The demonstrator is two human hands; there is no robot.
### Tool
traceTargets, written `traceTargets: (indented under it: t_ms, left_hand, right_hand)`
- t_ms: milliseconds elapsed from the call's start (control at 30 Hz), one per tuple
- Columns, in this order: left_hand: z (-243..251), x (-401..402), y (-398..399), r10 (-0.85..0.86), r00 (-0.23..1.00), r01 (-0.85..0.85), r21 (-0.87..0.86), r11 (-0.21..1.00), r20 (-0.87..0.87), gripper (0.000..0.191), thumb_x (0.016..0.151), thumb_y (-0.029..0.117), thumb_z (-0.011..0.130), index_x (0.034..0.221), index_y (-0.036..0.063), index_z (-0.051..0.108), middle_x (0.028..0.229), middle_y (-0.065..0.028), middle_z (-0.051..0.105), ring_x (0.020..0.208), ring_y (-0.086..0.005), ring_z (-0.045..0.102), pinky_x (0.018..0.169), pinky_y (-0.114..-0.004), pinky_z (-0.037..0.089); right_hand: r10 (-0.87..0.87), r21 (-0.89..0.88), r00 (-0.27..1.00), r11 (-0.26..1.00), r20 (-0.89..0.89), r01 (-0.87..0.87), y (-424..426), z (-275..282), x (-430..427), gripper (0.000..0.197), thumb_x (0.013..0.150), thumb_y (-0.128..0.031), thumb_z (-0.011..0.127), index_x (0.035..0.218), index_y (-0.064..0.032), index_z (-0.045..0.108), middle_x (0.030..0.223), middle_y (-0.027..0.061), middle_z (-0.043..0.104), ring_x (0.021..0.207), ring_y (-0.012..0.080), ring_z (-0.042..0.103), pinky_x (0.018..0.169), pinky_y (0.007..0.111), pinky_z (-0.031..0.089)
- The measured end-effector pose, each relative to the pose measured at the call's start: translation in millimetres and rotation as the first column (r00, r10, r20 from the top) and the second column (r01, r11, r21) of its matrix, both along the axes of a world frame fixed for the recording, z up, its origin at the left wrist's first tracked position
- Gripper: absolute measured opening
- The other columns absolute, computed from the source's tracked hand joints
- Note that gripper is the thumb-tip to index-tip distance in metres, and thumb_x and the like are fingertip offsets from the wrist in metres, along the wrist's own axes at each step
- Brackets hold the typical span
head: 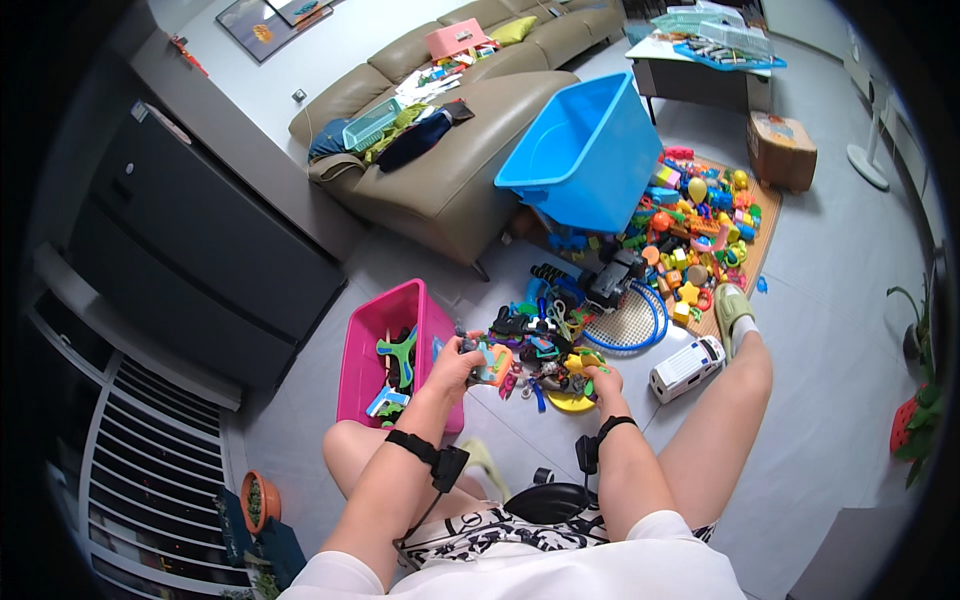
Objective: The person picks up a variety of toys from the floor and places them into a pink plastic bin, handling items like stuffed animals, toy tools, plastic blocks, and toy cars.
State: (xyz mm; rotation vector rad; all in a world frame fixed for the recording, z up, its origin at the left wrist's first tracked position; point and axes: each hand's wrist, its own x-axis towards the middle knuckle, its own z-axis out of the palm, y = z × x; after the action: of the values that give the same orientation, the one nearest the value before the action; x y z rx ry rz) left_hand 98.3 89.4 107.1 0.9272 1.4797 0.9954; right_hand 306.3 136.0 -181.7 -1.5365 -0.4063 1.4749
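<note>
My left hand [452,367] is closed on an orange and grey-blue plastic toy [493,363], just right of the pink storage bin's rim [421,330]. Inside that bin lie a green and blue toy [398,355] and a blue and white toy pistol [388,402]. My right hand [606,381] is at the near right edge of a pile of small mixed toys [536,330], with its fingers on a small green piece [589,388]. Beside those fingers are a yellow toy [583,362] and a yellow disc [571,402].
A white toy van [685,368] stands right of my right hand. Beyond the pile are a blue-rimmed racket [663,322], a dark toy vehicle [616,280] and a large blue bin [581,161]. Colourful toys cover a woven mat [765,225]. A sofa [442,195] and cardboard box [782,154] stand farther off.
</note>
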Motion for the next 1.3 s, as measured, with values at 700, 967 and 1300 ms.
traceTargets:
  t_ms: [700,967,1300]
  left_hand:
    - [28.1,-274.7,-14.3,0.218,0.975,-0.223,0.139,0.965,0.052,0.052,0.064,-0.009,0.054,0.115,0.0016,0.05,0.092,-0.0118,0.054,0.078,-0.0226,0.061,0.064,-0.035,0.054]
    - [15.5,-330.4,-10.5,0.337,0.942,-0.331,0.18,0.926,0.0,0.044,0.063,-0.004,0.059,0.106,0.0008,0.053,0.094,-0.009,0.056,0.083,-0.0197,0.057,0.074,-0.029,0.046]
    - [-10.5,-360.3,-15.4,0.118,0.936,-0.058,0.188,0.98,-0.331,0.042,0.066,-0.001,0.06,0.107,0.0019,0.053,0.084,-0.0091,0.056,0.077,-0.0166,0.056,0.066,-0.03,0.047]
  right_hand:
    - [0.68,0.357,0.72,0.644,0.139,-0.677,-26.0,215.2,-237.7,0.034,0.07,-0.008,0.074,0.1,-0.002,0.06,0.079,0.0039,0.061,0.063,0.0109,0.058,0.055,0.025,0.045]
    - [0.588,0.335,0.416,0.247,0.694,-0.909,-10.7,195.5,-351.1,0.027,0.067,-0.016,0.074,0.089,-0.0065,0.062,0.079,0.0073,0.065,0.065,0.0125,0.063,0.06,0.026,0.048]
    - [0.387,-0.432,-0.433,-0.096,0.814,-0.897,-21.2,149.6,-451.9,0.024,0.07,-0.022,0.065,0.094,-0.0214,0.067,0.097,0.0065,0.065,0.092,0.0255,0.062,0.076,0.036,0.05]
